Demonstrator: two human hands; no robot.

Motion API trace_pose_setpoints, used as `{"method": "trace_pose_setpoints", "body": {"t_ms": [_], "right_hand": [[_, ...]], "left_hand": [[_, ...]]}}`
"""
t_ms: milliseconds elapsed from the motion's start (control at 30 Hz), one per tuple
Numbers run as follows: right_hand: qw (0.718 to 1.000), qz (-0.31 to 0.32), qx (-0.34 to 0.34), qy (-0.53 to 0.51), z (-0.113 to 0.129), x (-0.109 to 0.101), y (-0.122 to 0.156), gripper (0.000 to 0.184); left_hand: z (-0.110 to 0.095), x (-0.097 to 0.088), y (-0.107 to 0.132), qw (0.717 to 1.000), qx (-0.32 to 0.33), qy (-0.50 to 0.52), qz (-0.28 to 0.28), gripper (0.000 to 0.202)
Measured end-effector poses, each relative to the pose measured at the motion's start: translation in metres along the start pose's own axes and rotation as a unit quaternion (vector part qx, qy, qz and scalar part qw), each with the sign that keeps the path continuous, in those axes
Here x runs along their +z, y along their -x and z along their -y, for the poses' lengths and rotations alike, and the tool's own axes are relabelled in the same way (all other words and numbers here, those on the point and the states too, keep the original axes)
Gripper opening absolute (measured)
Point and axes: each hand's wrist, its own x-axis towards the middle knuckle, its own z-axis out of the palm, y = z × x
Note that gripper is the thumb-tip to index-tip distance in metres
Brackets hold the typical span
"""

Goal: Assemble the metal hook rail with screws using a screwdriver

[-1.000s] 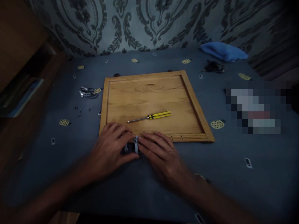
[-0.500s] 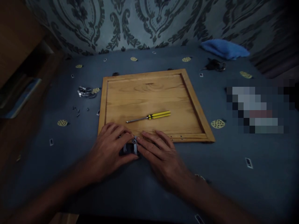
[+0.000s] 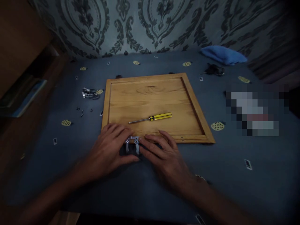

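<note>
A wooden cabinet door (image 3: pixel 150 97) lies flat on a blue patterned cloth (image 3: pixel 234 175). At the middle of its near edge sits a small metal hinge (image 3: pixel 132 144). My left hand (image 3: pixel 110 151) grips the hinge from the left with curled fingers. My right hand (image 3: pixel 164 156) presses on it from the right, fingers partly over the door's frame. A yellow-handled screwdriver (image 3: pixel 153 117) rests on the door panel just beyond my hands, untouched.
Another metal hinge (image 3: pixel 89 93) and several small dark screws (image 3: pixel 83 111) lie left of the door. A blue folded cloth (image 3: pixel 222 54) and a dark object (image 3: pixel 214 69) sit at the back right. A patterned wall rises behind; a wooden shelf stands at the left.
My hands have shifted the hinge slightly at the door's near edge, and more of the hinge shows between my fingers. The view has tilted a little; the screwdriver has not moved.
</note>
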Motion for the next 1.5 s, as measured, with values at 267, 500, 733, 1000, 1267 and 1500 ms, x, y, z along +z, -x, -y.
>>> {"method": "trace_pose_setpoints", "body": {"t_ms": [267, 500, 733, 1000, 1267, 1500], "right_hand": [[1.0, -0.003, -0.012, 0.003, -0.001, 0.0, -0.001, 0.031], [1.0, -0.001, -0.012, 0.002, 0.0, 0.0, -0.001, 0.033], [1.0, -0.01, -0.019, 0.002, -0.001, 0.001, -0.001, 0.029], [1.0, -0.004, -0.019, 0.002, 0.0, 0.002, 0.001, 0.028], [1.0, -0.016, -0.015, -0.002, 0.001, 0.003, -0.001, 0.03], [1.0, -0.013, -0.017, 0.001, 0.002, 0.003, -0.001, 0.029]], "left_hand": [[0.003, -0.004, 0.002, 1.0, -0.006, -0.006, 0.005, 0.05], [-0.002, 0.003, 0.003, 1.0, -0.021, -0.007, 0.014, 0.041], [-0.004, 0.005, 0.002, 1.0, -0.025, -0.005, 0.009, 0.034], [-0.004, 0.003, 0.001, 0.999, -0.035, -0.004, 0.025, 0.038], [-0.006, 0.006, -0.001, 0.999, -0.03, -0.009, 0.017, 0.039], [-0.006, 0.006, -0.002, 0.999, -0.036, 0.0, 0.016, 0.03]]}}
